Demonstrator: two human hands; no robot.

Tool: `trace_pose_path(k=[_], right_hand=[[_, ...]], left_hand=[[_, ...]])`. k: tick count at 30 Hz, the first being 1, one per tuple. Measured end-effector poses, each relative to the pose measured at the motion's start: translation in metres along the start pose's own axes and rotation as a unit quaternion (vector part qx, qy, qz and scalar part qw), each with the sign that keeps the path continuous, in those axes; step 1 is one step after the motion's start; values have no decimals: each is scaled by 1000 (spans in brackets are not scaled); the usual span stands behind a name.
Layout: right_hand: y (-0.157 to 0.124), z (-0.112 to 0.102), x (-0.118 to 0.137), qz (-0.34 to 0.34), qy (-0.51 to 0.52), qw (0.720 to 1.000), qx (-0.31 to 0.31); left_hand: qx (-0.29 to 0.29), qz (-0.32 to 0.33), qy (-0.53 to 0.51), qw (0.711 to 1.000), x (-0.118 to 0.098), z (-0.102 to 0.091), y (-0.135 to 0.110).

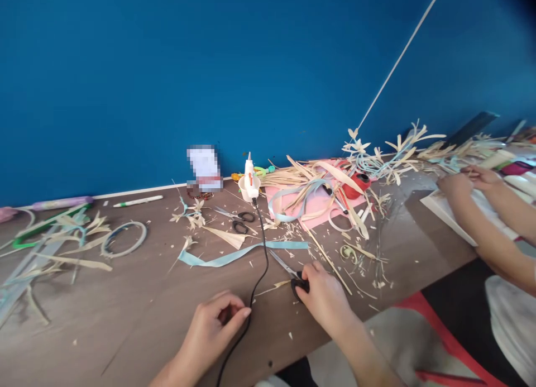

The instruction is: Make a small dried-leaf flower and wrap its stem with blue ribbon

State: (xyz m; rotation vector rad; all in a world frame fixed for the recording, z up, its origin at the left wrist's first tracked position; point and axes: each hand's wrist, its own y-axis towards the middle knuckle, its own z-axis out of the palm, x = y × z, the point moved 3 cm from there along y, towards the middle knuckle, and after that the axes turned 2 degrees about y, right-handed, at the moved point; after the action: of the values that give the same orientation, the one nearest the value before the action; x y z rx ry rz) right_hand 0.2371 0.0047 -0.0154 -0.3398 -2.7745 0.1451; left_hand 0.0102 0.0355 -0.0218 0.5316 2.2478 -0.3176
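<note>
My right hand (324, 297) has its fingers closed at the black handles of a pair of scissors (288, 266), whose blades lie over the table and point away to the left. My left hand (214, 328) is curled, with thumb and fingers drawn together next to a black cord (256, 286). What its fingers hold, if anything, is too small to make out. Beyond both hands stretches a light blue ribbon (226, 258). A pale pointed husk piece (226, 237) lies behind it. Between the hands is a thin dry strip (274, 288).
A white glue gun (250, 177) stands nose up in a white cup (243, 192), its cord crossing the table. Second scissors (238, 218), a tape roll (124, 239), pink paper (288, 200) with straw strips, and husk flowers surround it. At right, another person's hands (469, 186) work.
</note>
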Motion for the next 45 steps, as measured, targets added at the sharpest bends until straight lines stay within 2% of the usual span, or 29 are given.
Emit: trace_pose_path(k=[6,13,16,18,21,25,30,32,34,36,38,40,42,43,45], right_hand=[[1,-3,-2,6,74,995,60],[-11,-16,-11,-36,142,989,13],[-11,-24,-36,7,112,992,-52],[-8,-33,-59,59,71,988,-120],[-1,-43,-90,164,4,970,-180],[12,-41,-107,189,-38,967,-164],[25,-33,-109,184,-59,974,-120],[24,-37,-107,182,-48,973,-137],[18,-43,-100,168,-28,971,-169],[6,-50,-81,124,4,972,-198],[-10,-54,-48,20,81,972,-221],[-26,-51,-6,-113,158,965,-174],[-39,-45,36,-221,217,946,-99],[-43,-41,53,-248,232,938,-63],[-45,-35,77,-270,251,929,-32]], left_hand=[[-17,12,-12,1000,-6,1,-1],[-23,11,-8,1000,-3,3,-8],[-33,5,-19,999,-3,-2,-11],[-40,1,-31,999,-4,-5,-13],[-38,-7,-51,998,-7,-6,-16],[-23,-5,-70,997,-12,-1,-19],[-15,6,-76,997,-15,4,-20],[-9,7,-79,997,-16,5,-21],[-4,7,-84,996,-16,6,-22],[0,7,-93,996,-18,6,-22],[-8,12,-114,993,-23,5,-22],[-28,25,-152,988,-32,2,-20],[-33,39,-210,976,-43,-2,-17],[-27,42,-243,969,-47,-4,-16],[-8,31,-282,959,-52,-7,-14]])
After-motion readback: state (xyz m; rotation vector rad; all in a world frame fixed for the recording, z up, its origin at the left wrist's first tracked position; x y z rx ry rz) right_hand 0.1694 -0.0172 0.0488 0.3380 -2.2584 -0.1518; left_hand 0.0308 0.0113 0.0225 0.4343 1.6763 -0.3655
